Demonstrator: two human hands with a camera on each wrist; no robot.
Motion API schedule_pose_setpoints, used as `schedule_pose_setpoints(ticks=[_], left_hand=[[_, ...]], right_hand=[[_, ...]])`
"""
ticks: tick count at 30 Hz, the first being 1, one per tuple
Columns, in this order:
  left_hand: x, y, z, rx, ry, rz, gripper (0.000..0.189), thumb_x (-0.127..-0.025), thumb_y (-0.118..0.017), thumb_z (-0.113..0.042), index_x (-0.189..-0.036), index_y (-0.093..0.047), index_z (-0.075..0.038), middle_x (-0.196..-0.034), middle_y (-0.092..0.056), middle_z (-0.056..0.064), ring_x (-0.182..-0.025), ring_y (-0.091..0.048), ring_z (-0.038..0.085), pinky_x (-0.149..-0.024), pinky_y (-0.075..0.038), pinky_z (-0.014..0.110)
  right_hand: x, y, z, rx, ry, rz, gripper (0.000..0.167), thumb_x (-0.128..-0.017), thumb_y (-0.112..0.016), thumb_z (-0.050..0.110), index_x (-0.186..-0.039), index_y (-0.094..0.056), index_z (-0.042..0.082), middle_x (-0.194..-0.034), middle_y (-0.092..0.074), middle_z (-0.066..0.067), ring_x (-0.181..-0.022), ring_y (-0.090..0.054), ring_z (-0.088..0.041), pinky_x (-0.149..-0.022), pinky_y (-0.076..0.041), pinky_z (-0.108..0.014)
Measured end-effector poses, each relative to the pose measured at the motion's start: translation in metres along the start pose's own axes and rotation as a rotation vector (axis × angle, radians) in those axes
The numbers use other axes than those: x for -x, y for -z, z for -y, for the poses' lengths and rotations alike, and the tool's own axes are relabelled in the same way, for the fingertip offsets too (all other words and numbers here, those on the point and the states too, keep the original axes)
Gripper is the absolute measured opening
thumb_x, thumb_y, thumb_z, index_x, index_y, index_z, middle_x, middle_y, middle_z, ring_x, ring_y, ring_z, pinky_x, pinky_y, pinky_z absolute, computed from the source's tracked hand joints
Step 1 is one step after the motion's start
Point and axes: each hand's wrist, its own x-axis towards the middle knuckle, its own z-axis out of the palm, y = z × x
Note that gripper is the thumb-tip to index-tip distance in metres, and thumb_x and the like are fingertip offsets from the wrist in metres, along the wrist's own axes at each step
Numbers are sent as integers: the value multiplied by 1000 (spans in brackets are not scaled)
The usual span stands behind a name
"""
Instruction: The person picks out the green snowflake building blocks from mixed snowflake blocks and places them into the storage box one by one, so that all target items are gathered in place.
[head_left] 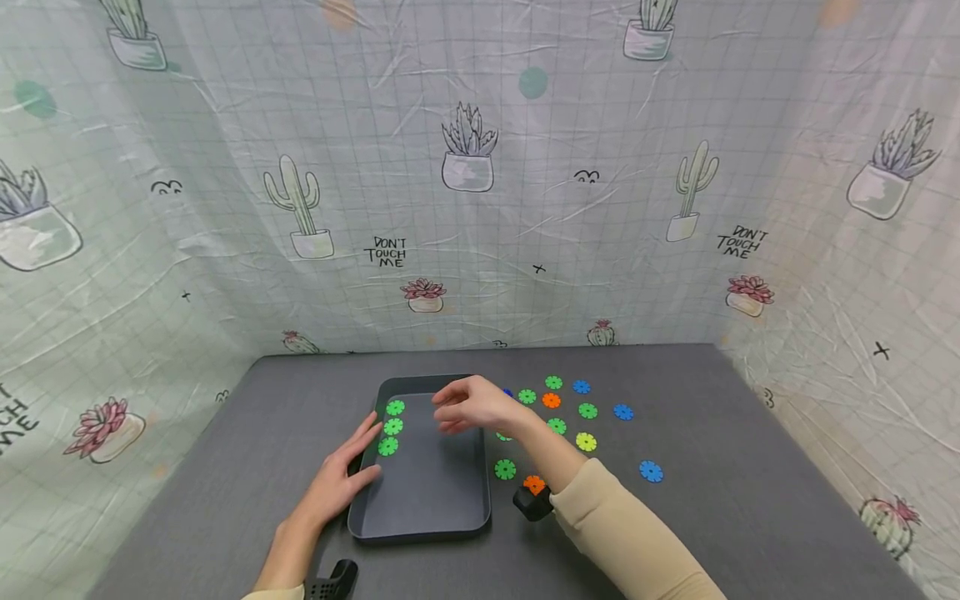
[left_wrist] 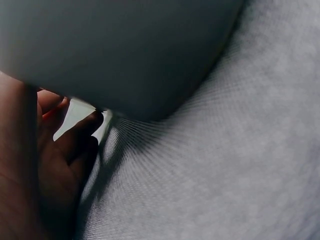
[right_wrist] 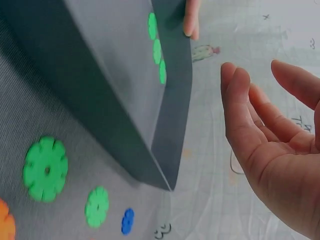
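A dark grey rectangular tray (head_left: 429,502) lies on the table, with three green notched discs (head_left: 393,427) in a column along its left side. My left hand (head_left: 339,486) rests at the tray's left rim, fingers extended. Above the right half of the tray hovers my right hand (head_left: 477,406). In the right wrist view its thumb and fingers (right_wrist: 235,92) stand apart, with nothing between them. The underside of the tray (left_wrist: 135,55) fills much of the left wrist view and partly hides the left hand (left_wrist: 60,165).
Right of the tray, loose discs lie scattered: several green ones (head_left: 588,411), orange ones (head_left: 551,400), blue ones (head_left: 651,472) and a yellow one (head_left: 586,442). My right forearm covers part of that area. A patterned curtain (head_left: 555,208) encloses the grey table (head_left: 750,500).
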Motion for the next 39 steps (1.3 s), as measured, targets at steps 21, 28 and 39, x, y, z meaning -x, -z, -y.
schedule_pose_setpoints(ticks=[21,28,39], left_hand=[[-2,2,-1,0,-5,2,64,-92,-68,-6,-151,-45,-1,-163,-30,9,-147,-26,40,-107,-24,68],[-1,1,0,-7,2,4,64,-92,-68,-6,-151,-45,-1,-163,-30,9,-147,-27,40,-107,-24,69],[1,-1,3,-15,5,0,64,-92,-69,-7,-151,-45,-2,-163,-30,9,-146,-28,40,-107,-24,69]], right_hand=[[52,46,-20,43,-5,-58,40,-95,-68,16,-128,-62,-5,-113,-67,-22,-101,-67,-38,-91,-52,-52],[63,58,-36,77,-10,-69,38,-96,-67,14,-128,-62,-7,-108,-68,-17,-103,-64,-45,-91,-51,-52],[81,76,-61,152,-33,-99,40,-95,-69,14,-128,-61,-8,-106,-69,-10,-103,-65,-41,-89,-53,-48]])
